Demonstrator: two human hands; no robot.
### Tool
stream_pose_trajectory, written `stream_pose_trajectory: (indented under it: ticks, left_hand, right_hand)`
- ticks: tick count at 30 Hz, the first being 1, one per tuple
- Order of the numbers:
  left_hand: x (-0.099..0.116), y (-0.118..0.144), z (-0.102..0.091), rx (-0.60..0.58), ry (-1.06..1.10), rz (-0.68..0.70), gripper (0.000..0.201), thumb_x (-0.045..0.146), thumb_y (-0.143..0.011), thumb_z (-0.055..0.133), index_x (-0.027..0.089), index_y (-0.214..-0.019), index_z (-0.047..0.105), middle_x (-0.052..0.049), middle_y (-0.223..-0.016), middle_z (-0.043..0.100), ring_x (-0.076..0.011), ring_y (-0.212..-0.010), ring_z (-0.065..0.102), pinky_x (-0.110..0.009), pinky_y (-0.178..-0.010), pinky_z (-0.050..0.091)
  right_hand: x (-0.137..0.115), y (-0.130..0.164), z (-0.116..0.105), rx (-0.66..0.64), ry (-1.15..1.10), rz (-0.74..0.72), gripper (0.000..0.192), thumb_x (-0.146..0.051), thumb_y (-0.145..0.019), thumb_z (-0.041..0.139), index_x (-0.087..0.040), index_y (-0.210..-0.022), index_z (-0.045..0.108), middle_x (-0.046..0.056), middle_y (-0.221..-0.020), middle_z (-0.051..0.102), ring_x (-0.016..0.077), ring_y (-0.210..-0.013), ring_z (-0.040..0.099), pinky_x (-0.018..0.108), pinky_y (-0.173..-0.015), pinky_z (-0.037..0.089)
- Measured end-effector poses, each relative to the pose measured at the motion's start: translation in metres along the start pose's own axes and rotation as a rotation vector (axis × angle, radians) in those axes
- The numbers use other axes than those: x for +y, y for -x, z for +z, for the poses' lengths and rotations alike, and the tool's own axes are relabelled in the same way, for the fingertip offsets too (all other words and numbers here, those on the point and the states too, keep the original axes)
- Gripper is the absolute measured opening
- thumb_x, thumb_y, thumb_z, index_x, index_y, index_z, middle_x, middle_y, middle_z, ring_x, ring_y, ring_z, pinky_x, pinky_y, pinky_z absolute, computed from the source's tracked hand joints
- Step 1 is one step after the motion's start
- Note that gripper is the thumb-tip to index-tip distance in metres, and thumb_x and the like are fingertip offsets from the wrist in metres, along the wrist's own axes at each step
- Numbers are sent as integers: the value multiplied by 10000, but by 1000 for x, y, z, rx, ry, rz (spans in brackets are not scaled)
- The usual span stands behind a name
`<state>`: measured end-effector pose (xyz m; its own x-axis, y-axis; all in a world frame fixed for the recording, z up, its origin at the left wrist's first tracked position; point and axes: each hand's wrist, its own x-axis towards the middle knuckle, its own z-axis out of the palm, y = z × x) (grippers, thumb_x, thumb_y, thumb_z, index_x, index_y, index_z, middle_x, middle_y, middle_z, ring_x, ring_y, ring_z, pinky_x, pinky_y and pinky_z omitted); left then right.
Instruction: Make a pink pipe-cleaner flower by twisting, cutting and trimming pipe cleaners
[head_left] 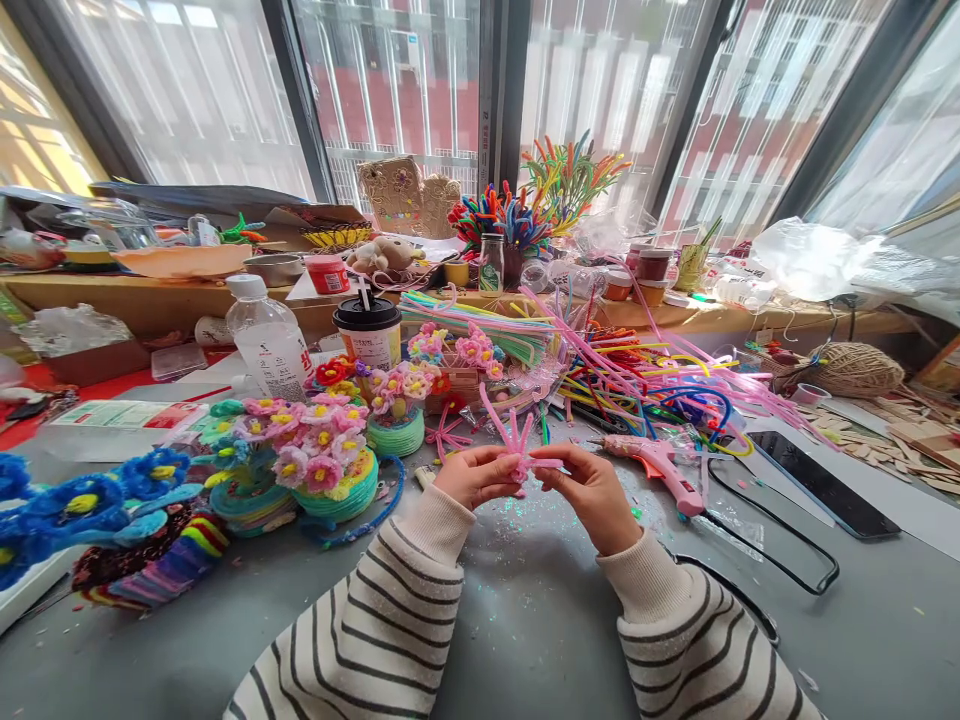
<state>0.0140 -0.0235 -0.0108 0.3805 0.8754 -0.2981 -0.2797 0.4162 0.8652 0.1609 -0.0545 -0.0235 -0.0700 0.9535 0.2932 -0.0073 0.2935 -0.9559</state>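
Note:
Between my hands is a pink pipe cleaner piece [516, 432] with several strands fanning upward from a bunched centre. My left hand [474, 476] pinches it at that centre. Thumb and fingers of my right hand [589, 488] are closed on one strand that points right. Just behind lies another pink pipe cleaner star [448, 436] on the table. Off to the right of my right hand rests a pink glue gun [660, 466], its black cord looping toward me. Pots of pink pipe cleaner flowers [322, 440] stand left of my left hand.
Loose pipe cleaners [660, 375] pile up behind the glue gun. A phone [825, 482] lies at the right. Upright at the left back are a plastic bottle [266, 335] and a lidded cup [367, 330]. Blue flowers [82, 505] fill the near left. Glitter specks the grey table [525, 620].

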Motion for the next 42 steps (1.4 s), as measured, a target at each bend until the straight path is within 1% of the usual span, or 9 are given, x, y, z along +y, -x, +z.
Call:
stream_pose_trajectory:
  ticks: [4, 7, 10, 14, 21, 26, 34, 38, 42]
  left_hand:
    - [-1, 0, 0, -25, 26, -23, 231, 200, -436, 689, 92, -603, 572, -18, -526, 603, -112, -515, 574, -204, -522, 490]
    - [-2, 0, 1, -16, 39, -26, 220, 190, -441, 687, 93, -598, 566, -21, -522, 606, -108, -505, 573, -199, -509, 490]
    - [-2, 1, 3, -9, 44, -18, 212, 186, -449, 684, 95, -599, 564, -21, -520, 606, -98, -483, 566, -195, -493, 487]
    - [-3, 1, 3, 0, 29, 19, 223, 205, -436, 687, 95, -579, 556, -11, -509, 598, -97, -475, 561, -211, -498, 490]
    - [-3, 1, 6, 28, -44, 30, 238, 221, -409, 692, 94, -564, 564, -4, -490, 588, -97, -470, 558, -183, -456, 467]
    - [-4, -2, 4, 46, -62, 8, 263, 219, -395, 697, 89, -588, 576, -23, -516, 603, -122, -511, 572, -215, -497, 481]
    - [-4, 0, 4, 50, 30, 45, 239, 214, -436, 683, 83, -618, 599, -40, -534, 614, -123, -504, 561, -266, -525, 496]
    - [-4, -2, 3, 41, 32, 36, 254, 210, -421, 689, 85, -626, 603, -36, -541, 616, -126, -506, 561, -272, -517, 497]
    - [-3, -3, 2, 56, 19, 12, 247, 198, -410, 693, 86, -610, 602, -34, -534, 613, -117, -492, 560, -243, -501, 492]
  right_hand:
    - [-1, 0, 1, 24, -31, -59, 112, -182, -631, 569, -201, -735, 607, -2, -702, 546, 97, -607, 479, 213, -543, 408]
    - [1, -1, 3, 50, -152, -61, 66, -197, -656, 547, -194, -631, 608, -1, -730, 538, 92, -631, 469, 202, -543, 392]
    - [5, -1, 7, 47, -331, 16, 102, -232, -677, 524, -188, -630, 603, 2, -739, 540, 84, -630, 464, 194, -536, 382]
    - [8, 0, 13, 65, -493, 146, 99, -263, -652, 549, -171, -639, 584, -8, -648, 544, 75, -595, 469, 180, -528, 376]
    - [5, -2, 19, 60, -589, 213, 130, -228, -604, 600, -165, -635, 491, -54, -526, 490, 44, -478, 424, 161, -479, 348]
    - [2, 0, 16, 70, -431, 177, 109, -227, -630, 575, -151, -630, 497, -47, -528, 492, 46, -485, 424, 166, -484, 344]
    - [0, 1, 10, 109, -6, -11, 83, -194, -657, 540, -165, -733, 525, -4, -666, 546, 95, -608, 497, 212, -573, 403]
    - [4, 2, 10, 141, 176, -78, 106, -192, -675, 505, -170, -776, 532, 10, -680, 569, 114, -623, 528, 225, -584, 427]
    - [5, 4, 10, 120, 328, -140, 120, -172, -674, 480, -168, -773, 548, 11, -664, 572, 117, -595, 530, 226, -565, 435]
